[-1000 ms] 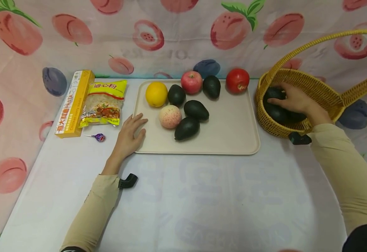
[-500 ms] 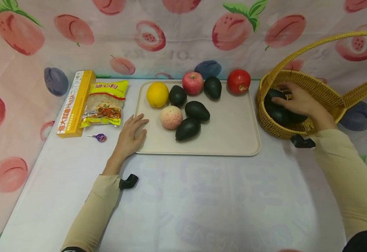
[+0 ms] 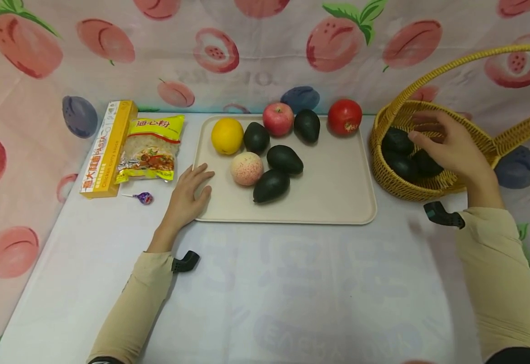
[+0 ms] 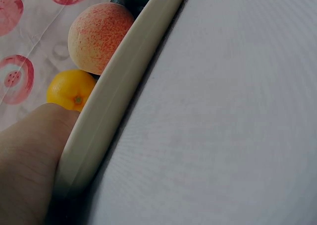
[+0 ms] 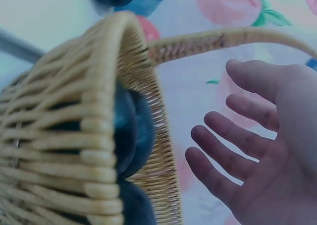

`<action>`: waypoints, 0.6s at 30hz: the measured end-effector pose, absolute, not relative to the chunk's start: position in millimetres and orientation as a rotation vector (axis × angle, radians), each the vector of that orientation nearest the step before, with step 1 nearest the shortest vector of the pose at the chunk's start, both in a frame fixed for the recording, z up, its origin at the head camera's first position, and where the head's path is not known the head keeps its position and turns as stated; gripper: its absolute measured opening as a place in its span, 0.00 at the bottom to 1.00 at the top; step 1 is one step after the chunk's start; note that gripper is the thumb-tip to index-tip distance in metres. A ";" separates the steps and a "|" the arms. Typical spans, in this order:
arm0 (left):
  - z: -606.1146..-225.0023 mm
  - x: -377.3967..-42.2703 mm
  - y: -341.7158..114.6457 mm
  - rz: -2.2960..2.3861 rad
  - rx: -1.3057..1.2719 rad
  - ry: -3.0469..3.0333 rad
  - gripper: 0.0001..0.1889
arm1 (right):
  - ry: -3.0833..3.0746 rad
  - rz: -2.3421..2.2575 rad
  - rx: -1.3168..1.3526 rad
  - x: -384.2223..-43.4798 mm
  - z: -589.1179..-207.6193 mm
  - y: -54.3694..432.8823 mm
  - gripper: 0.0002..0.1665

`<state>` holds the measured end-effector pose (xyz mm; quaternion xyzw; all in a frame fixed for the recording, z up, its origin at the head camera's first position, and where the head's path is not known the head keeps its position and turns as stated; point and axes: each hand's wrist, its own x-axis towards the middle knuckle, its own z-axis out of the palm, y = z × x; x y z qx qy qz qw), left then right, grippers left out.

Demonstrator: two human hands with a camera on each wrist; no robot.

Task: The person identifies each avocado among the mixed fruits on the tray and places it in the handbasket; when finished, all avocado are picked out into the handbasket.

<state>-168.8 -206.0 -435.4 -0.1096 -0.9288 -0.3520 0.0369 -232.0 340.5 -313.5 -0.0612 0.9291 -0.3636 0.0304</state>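
Observation:
My right hand [image 3: 455, 146] hovers over the yellow wicker basket [image 3: 389, 184], fingers spread and holding nothing. In the right wrist view, the fingers [image 5: 237, 140] are apart from the basket's rim. Dark green avocados [image 3: 398, 167] lie in the basket, left of that hand. My left hand [image 3: 187, 194] rests on the left edge of the beige tray [image 3: 333, 197], fingers relaxed. Several more avocados [image 3: 285, 160] lie on the tray with a speckled peach [image 3: 247, 169], an orange [image 3: 227, 136], a pink-red apple [image 3: 278, 119] and a red pomegranate-like fruit [image 3: 344, 117].
Left of the tray stand a yellow pasta box [image 3: 108, 149] and a bag of pasta [image 3: 151, 149], with a wrapped lollipop [image 3: 144, 198] in front. The basket's tall handle [image 3: 455, 63] arches up at the right. Behind the table hangs a peach-print cloth [image 3: 255, 55].
My right hand has let go of the avocado in the basket and lifted up and to the right, fingers opening. The left hand stays on the tray's edge.

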 end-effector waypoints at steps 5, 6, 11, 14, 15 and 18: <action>-434.4 -168.0 -205.6 -1.082 -0.338 -2.854 0.19 | 2.916 -1.225 -0.229 -221.4 -309.4 335.4 0.30; -434.3 -167.8 -205.7 -1.081 -0.334 -2.857 0.19 | 2.923 -1.245 -0.234 -219.1 -308.6 332.7 0.29; -435.3 -168.1 -205.8 -1.079 -0.332 -2.859 0.19 | 2.930 -1.372 -0.352 -210.1 -305.4 314.9 0.27; -436.0 -168.4 -205.6 -1.080 -0.333 -2.855 0.19 | 2.909 -1.417 -0.465 -207.0 -304.4 302.9 0.26; -435.8 -168.5 -205.6 -1.081 -0.334 -2.855 0.19 | 2.896 -1.426 -0.499 -206.5 -304.5 299.1 0.26; -435.5 -168.8 -205.2 -1.075 -0.335 -2.853 0.19 | 2.874 -1.419 -0.566 -206.5 -306.0 287.5 0.27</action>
